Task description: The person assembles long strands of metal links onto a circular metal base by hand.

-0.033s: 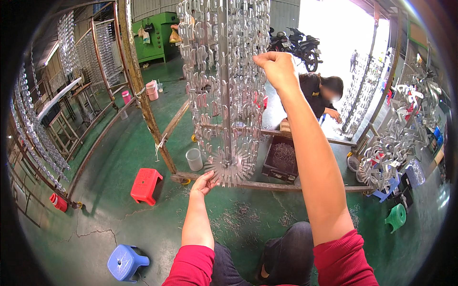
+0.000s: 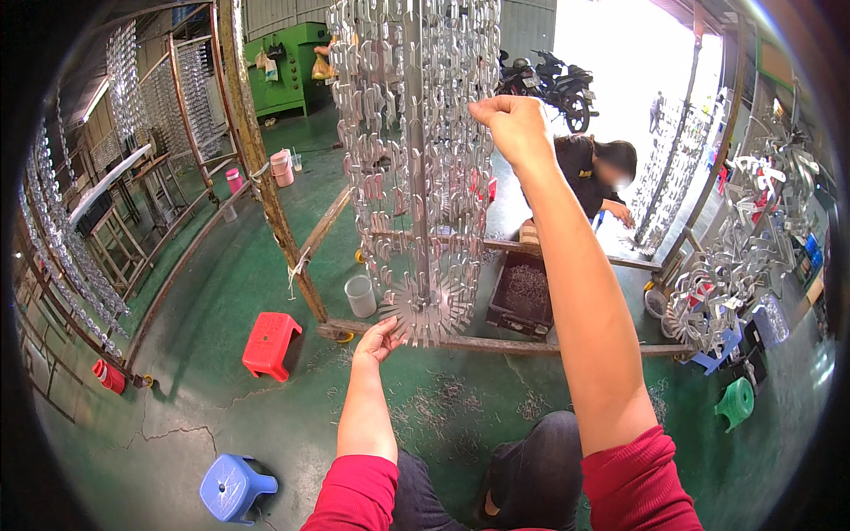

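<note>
A tall rack of shiny, U-shaped metal pieces (image 2: 372,115) hangs in front of me in rows round an upright grey rod (image 2: 416,133). At its lower end is a round toothed metal disc (image 2: 431,320). My left hand (image 2: 379,340) is at the left edge of this disc, its fingers curled against the rim. Higher up, my right hand (image 2: 513,128) reaches to the right side of the hanging pieces. Its thumb and forefinger are pinched together; what lies between them is too small to make out.
A rusty metal frame (image 2: 283,239) surrounds the rack. Below are a crate of small metal bits (image 2: 524,288), a white bucket (image 2: 360,296), a red stool (image 2: 272,345) and a blue stool (image 2: 232,488). A co-worker (image 2: 580,173) bends at another rack (image 2: 677,168). Metal scraps (image 2: 438,403) litter the floor.
</note>
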`<action>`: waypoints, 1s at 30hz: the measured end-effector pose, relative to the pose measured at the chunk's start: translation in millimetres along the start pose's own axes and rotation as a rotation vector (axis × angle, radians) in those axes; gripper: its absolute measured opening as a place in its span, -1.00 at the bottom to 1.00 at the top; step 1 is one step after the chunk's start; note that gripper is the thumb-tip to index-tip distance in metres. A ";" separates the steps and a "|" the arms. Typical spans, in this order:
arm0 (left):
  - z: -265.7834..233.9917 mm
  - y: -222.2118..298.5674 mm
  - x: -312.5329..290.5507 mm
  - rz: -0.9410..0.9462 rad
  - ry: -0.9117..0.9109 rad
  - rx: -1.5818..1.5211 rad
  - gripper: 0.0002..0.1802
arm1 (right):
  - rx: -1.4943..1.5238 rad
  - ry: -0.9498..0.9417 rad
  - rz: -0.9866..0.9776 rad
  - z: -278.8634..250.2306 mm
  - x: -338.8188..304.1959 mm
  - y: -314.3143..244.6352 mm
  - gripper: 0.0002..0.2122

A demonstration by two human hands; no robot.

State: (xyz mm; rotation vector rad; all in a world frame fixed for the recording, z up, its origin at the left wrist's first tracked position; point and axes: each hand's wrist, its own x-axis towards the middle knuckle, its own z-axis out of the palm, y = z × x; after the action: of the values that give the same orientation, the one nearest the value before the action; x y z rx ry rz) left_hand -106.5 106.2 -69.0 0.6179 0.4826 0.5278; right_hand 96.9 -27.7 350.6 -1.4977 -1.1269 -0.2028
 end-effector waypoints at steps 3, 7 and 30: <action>-3.5 -0.4 1.7 0.011 -0.009 0.004 -0.72 | 0.031 -0.059 0.036 -3.4 -0.4 -3.5 -0.72; -0.2 -2.0 4.1 0.005 -0.017 -0.005 -0.72 | 0.136 -0.164 0.098 -6.9 10.3 5.8 -0.71; -1.5 3.3 3.1 0.002 0.056 0.019 -0.75 | -0.170 0.155 -0.097 -9.1 4.8 -0.4 -0.72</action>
State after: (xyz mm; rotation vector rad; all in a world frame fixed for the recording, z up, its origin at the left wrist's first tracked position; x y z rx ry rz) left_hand -106.0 110.9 -68.7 0.6230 0.5399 0.5441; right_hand 103.3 -32.9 356.8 -1.5479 -1.0791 -0.4844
